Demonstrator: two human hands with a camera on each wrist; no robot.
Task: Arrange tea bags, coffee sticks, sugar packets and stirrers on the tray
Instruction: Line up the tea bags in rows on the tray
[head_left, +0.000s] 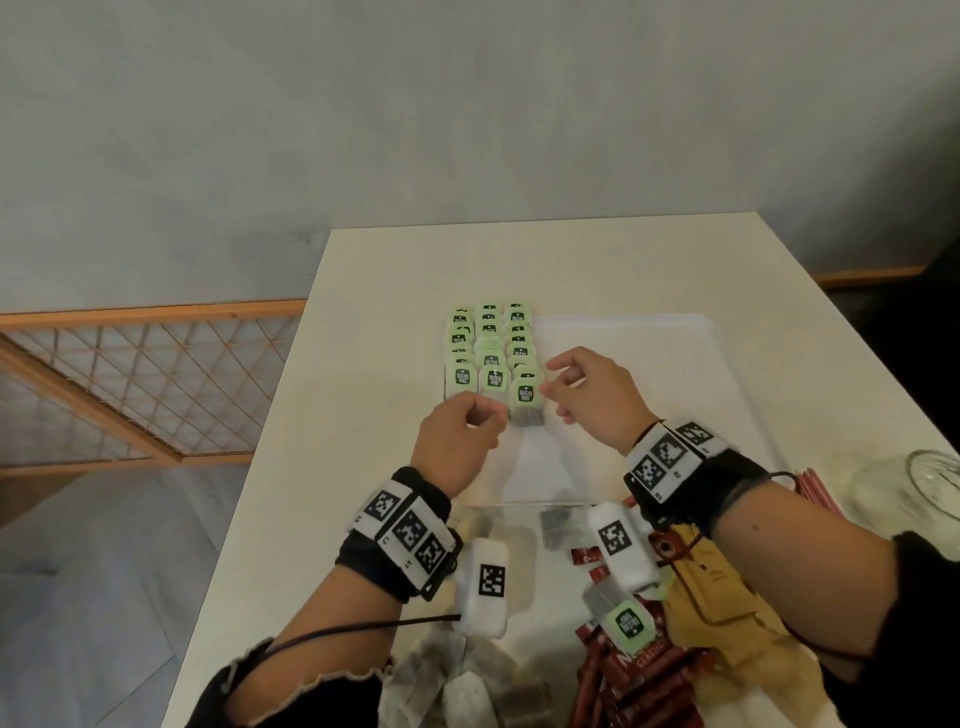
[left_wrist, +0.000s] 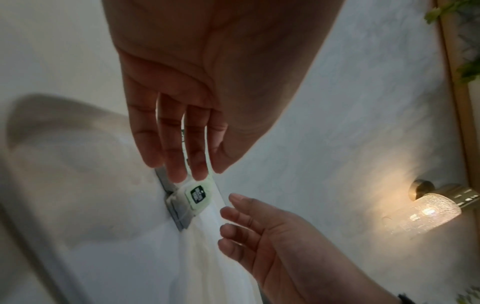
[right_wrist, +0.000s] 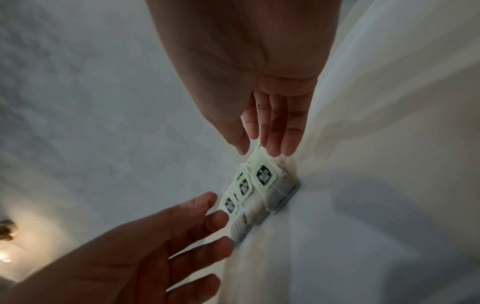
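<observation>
Now both my hands hover relaxed and holding nothing: left hand (head_left: 460, 434) and right hand (head_left: 589, 397) flank the nearest tea bag (head_left: 525, 397) on the tray (head_left: 675, 332).

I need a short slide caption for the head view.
Both hands hover beside three rows of green-tagged tea bags on the white tray.

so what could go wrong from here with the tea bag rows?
1. The nearest green-tagged tea bag sits lower than its row mates and overhangs; a brush from the right hand could skew it.
2. The left hand hovers by the overlapped rows; a nudge may fan them.
3. The rows crowd the clear plastic tray at its left edge.
</observation>
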